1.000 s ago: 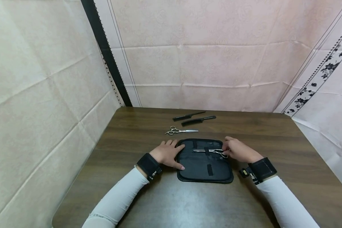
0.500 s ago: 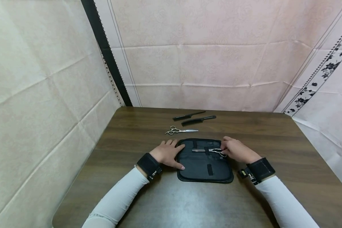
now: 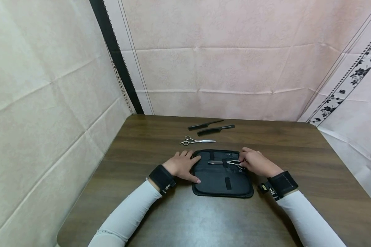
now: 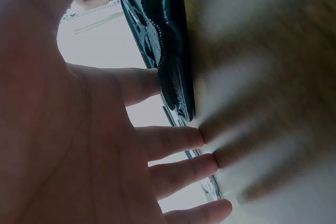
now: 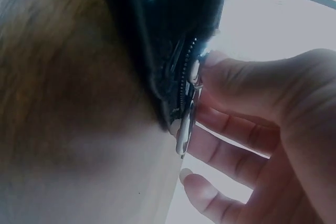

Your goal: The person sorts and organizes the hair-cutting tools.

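Note:
A black zip case [image 3: 211, 187] lies opened flat on the table. Silver scissors [image 3: 215, 162] lie across its upper part, their blades passing under a black elastic loop [image 3: 225, 163]. My right hand [image 3: 259, 162] pinches the scissors by the finger rings at the case's right edge. The right wrist view shows the thumb and fingers around the metal handle [image 5: 185, 132], close to the zip. My left hand [image 3: 182, 167] rests at the case's left edge with fingers spread. In the left wrist view, its straight fingers reach the zipped rim [image 4: 178, 51] and the tabletop.
Beyond the case lies a second pair of silver scissors [image 3: 201, 141], rings to the left. Two black combs [image 3: 209, 131] lie behind them. A lower elastic loop [image 3: 227, 183] on the case holds nothing. Pale cloth hangs [image 3: 235, 72] behind the wooden table [image 3: 148, 137].
My right hand has moved slightly left, and the scissors have slid a little further left through the elastic loop. The left hand stays in place.

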Demonstrator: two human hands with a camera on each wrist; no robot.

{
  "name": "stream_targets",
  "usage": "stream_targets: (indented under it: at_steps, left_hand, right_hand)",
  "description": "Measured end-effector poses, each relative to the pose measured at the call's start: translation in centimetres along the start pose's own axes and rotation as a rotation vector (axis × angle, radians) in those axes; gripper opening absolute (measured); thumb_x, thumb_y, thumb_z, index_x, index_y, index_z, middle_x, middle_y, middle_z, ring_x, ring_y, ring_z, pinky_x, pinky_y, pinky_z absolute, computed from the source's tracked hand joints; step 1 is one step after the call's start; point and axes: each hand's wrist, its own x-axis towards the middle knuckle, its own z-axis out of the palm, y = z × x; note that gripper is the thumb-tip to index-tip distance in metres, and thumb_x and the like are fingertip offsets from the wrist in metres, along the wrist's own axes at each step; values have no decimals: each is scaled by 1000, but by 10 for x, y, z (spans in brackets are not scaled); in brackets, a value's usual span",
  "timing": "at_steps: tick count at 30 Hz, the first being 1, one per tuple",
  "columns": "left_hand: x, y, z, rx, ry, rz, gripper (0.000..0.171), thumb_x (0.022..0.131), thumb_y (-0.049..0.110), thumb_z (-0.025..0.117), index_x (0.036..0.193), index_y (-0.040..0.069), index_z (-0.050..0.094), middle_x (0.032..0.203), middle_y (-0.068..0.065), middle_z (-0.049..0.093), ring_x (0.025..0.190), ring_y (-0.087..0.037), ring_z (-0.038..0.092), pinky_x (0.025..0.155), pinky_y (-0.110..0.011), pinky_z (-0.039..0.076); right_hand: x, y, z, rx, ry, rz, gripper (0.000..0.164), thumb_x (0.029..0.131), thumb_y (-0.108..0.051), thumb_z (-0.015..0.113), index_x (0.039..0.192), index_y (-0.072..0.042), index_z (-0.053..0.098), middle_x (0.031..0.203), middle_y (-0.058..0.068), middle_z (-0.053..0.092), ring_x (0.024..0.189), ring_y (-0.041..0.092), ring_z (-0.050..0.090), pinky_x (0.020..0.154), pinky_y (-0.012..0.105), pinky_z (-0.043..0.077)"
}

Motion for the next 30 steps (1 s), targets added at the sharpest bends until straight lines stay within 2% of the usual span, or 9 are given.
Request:
stream_targets:
  at_steps: [9,21,30]
  left_hand:
    - [1,0,0,-3,-3,-3,105,84,78,66,166,27,26,172,-15,23,156,-37,26,125,-58,26]
    - [0,1,0,0,-1,-2,105,83,79,66,166,27,26,172,-15,23,156,-37,27,125,-57,26]
    - [1,0,0,-4,-1,-4,105,84,78,66,166,28,26,172,-15,23,156,-37,26,125,-57,26]
  right_hand:
    - [1,-4,2,-22,21,-19,5,97,-10,72,93,-12,72,100,1,59,81,11,53,72,34,45]
    - [3,-7,8,-47,58,-53,5,96,-9,74,93,-13,71,99,1,60,81,10,54,70,33,45]
    - [5,-14,12,-75,99,-106,4,95,-10,75,94,-13,73,104,3,63,91,17,60,75,38,49]
